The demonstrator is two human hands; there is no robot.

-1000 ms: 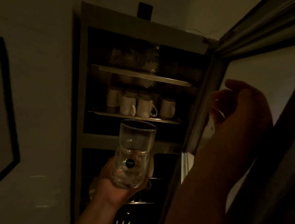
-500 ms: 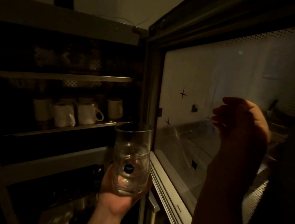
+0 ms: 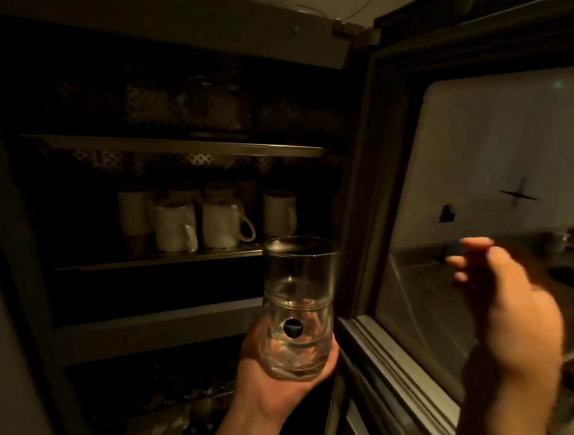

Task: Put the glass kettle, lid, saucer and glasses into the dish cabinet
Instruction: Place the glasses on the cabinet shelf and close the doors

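So the left hand (image 3: 284, 372) is wrapped round the base of what looks like two stacked glasses (image 3: 299, 305), held upright with a small dark sticker facing the camera. They're not in the dish cabinet (image 3: 171, 68) yet, just hovering in front of its opening. Up and to the left of that hand there's a shelf (image 3: 158, 261) with a bunch of white mugs (image 3: 224, 224), and the bit of shelf right behind the glasses looks free, so my guess is that's where they go. The right hand (image 3: 505, 306) is off to the right holding nothing, fingers loosely bent, close to the open glass door (image 3: 502, 173) but I can't tell if it's touching it. No sign of the kettle, lid or saucer here, so can't say whether those are done.
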